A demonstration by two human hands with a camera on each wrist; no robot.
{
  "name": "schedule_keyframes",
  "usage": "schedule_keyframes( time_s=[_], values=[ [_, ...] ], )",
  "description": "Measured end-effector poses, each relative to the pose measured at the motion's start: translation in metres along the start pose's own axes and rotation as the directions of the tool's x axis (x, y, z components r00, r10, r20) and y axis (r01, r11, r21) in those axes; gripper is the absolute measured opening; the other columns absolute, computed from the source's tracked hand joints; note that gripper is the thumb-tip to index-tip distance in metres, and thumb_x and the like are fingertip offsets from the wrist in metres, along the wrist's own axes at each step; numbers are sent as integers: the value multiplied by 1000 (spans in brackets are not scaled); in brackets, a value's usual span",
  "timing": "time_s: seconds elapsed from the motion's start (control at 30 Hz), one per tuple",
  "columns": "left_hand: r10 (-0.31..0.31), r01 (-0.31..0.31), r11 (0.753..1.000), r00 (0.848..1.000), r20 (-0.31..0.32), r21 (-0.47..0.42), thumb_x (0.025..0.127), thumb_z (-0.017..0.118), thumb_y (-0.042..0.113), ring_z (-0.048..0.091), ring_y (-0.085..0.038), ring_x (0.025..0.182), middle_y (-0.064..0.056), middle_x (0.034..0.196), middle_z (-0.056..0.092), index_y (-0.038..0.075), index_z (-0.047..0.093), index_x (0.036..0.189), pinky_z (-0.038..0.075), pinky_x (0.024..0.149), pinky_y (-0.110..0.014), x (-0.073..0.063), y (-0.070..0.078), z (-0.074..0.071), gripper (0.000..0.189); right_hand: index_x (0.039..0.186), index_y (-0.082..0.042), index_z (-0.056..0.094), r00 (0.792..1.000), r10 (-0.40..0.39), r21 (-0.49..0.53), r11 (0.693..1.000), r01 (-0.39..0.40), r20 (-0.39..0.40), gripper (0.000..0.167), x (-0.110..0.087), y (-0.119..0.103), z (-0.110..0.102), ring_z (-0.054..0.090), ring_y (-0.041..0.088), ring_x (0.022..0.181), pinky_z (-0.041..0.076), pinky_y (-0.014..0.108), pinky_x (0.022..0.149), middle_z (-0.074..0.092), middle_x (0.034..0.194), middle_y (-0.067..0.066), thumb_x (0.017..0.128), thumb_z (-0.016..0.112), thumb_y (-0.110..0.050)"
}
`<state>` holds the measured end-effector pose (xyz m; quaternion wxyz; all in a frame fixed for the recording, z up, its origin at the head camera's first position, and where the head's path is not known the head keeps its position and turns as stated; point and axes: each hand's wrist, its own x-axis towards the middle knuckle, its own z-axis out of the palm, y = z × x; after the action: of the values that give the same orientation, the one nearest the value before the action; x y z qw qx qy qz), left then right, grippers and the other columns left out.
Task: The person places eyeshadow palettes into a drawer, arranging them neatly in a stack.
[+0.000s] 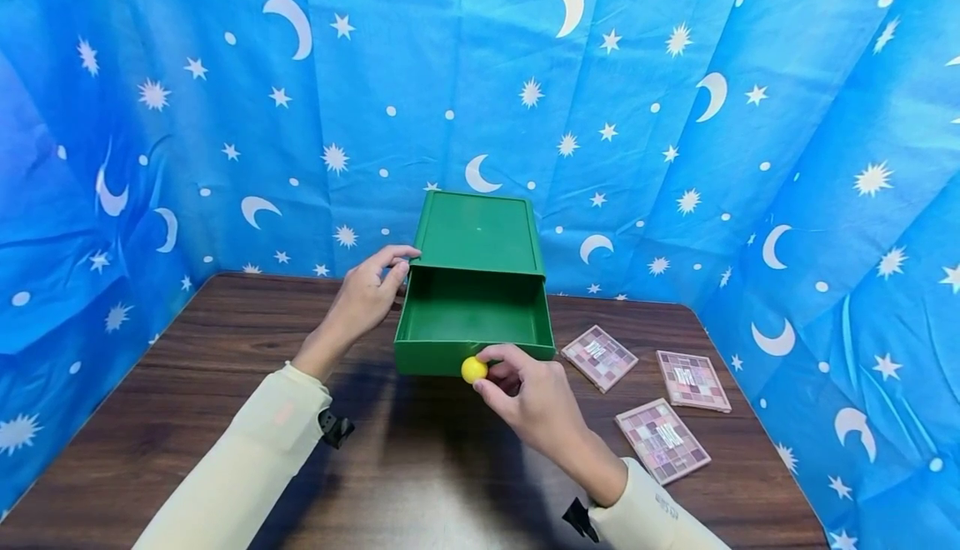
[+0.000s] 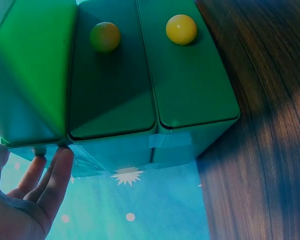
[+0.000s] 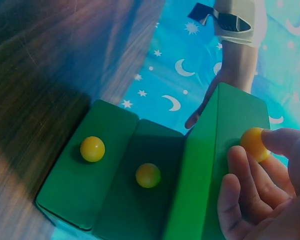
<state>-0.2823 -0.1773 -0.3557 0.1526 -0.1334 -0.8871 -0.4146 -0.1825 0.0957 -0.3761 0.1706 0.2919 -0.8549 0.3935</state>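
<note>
A green drawer cabinet (image 1: 480, 229) stands at the back of the table, its top drawer (image 1: 429, 360) pulled out with nothing visible inside. My right hand (image 1: 536, 400) pinches the round yellow knob (image 1: 474, 369) on that drawer's front between thumb and fingers. My left hand (image 1: 363, 296) rests against the cabinet's left side near the top edge, fingers fairly straight. Two lower drawers appear closed in the wrist views, with a yellow knob (image 2: 181, 29) on one and another yellow knob (image 3: 148, 175) on the other.
To the right of the cabinet lie three eyeshadow palettes: one palette (image 1: 600, 358) nearest the drawer, a second palette (image 1: 693, 380) farther right, a third palette (image 1: 663, 442) closer to me. A blue star-and-moon cloth (image 1: 420, 58) hangs around the wooden table (image 1: 202, 350).
</note>
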Motion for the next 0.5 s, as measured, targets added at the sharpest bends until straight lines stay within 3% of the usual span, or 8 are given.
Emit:
schedule_keyframes(
  time_s=[0.13, 0.37, 0.5],
  values=[
    [6, -6, 1000, 1000, 0, 2, 110, 42, 35, 65, -23, 84, -9, 125, 68, 28, 57, 142, 50, 67, -38, 0, 0, -1, 36, 109, -16, 72, 999, -30, -17, 999, 30, -35, 22, -1, 3, -4, 65, -1, 65, 55, 17, 63, 77, 83, -3, 89, 79, -16],
    [11, -11, 1000, 1000, 8, 1, 110, 41, 38, 57, -24, 76, -10, 127, 66, 29, 57, 142, 45, 61, -38, -1, -1, 0, 36, 88, -17, 75, 977, -60, -99, 994, 40, -207, 5, -12, 27, -34, 51, -4, 60, 44, 17, 55, 67, 68, -10, 89, 74, -12],
    [11, -11, 1000, 1000, 1, 10, 110, 41, 38, 59, -24, 81, -10, 129, 66, 29, 57, 142, 46, 65, -38, -1, -2, -1, 36, 83, -18, 73, 970, -9, -148, 989, -28, -243, 9, -18, 46, -57, 52, -3, 57, 44, 17, 53, 66, 66, -11, 86, 76, -10]
  ],
)
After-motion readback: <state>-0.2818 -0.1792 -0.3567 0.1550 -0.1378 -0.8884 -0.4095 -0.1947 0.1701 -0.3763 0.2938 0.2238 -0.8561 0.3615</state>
